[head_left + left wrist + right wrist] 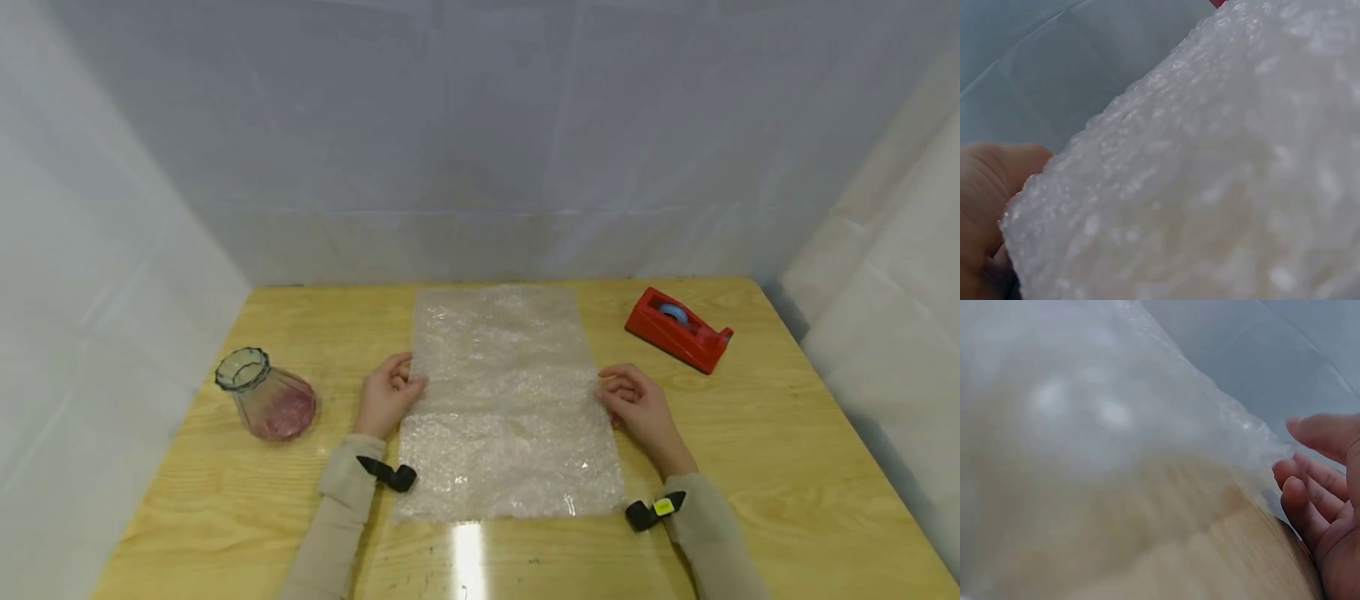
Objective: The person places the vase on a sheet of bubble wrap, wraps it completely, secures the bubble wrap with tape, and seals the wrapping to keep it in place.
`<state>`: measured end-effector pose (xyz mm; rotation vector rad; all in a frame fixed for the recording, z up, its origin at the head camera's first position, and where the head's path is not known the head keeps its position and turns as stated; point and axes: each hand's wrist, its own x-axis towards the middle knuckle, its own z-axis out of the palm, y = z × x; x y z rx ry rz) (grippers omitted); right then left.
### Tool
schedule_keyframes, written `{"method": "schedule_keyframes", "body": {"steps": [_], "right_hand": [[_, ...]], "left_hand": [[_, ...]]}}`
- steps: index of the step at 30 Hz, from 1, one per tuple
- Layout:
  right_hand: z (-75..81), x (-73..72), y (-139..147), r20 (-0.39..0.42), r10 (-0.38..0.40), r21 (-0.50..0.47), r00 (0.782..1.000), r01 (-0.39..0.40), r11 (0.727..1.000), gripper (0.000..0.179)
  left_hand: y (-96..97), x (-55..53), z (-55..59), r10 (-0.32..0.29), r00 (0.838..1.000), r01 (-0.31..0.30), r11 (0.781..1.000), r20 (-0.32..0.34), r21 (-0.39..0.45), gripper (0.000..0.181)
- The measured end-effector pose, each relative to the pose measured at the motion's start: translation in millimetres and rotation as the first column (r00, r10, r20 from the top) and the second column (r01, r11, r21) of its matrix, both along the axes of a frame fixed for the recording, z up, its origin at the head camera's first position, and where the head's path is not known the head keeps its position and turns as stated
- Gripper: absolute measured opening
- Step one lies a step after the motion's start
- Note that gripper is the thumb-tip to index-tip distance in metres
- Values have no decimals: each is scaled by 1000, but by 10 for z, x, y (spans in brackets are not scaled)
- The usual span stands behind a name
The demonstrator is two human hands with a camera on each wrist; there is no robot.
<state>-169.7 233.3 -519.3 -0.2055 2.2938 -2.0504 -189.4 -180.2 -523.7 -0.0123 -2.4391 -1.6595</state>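
A clear sheet of bubble wrap (510, 375) lies spread between the two hands, with a crease or overlap across its lower part. At its left edge, my left hand (387, 396) pinches the sheet, thumb on top. The left wrist view shows the bubble wrap (1166, 169) large and close, covering most of that hand's fingers. My right hand (637, 408) holds the opposite edge with curled fingers. In the right wrist view the thumb (1322, 432) is above that edge and the fingertips (1294, 490) are below it.
To the left a glass vase (273, 400) with a pinkish base and fluted rim lies tilted on the wooden table (795, 450). At the back right stands a red tape dispenser (678, 332) with a blue roll. White sheeting (495, 150) encloses the back and sides.
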Motion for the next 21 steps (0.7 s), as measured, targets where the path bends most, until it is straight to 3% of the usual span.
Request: {"method": "schedule_keyframes", "body": {"steps": [4,7,12,15,21], "right_hand": [[54,-66,-35,-44,-39,12,998,40,999,21],[143,-53,-55,-74,-50,16,996,51,999,16],[248,-14,-69,-72,-57,101,996,64,993,14],[276,-5,-71,-64,-67,166,996,77,983,14],[295,-4,-98,-70,-92,205,993,105,973,15]], "left_hand": [[-12,17,-4,-34,999,34,999,-4,-41,50],[-52,31,11,-110,994,110,991,5,-77,49],[-123,43,34,-234,972,234,972,31,-19,41],[-111,43,20,-217,976,216,976,36,11,44],[-21,82,33,-85,996,85,996,-13,6,49]]}}
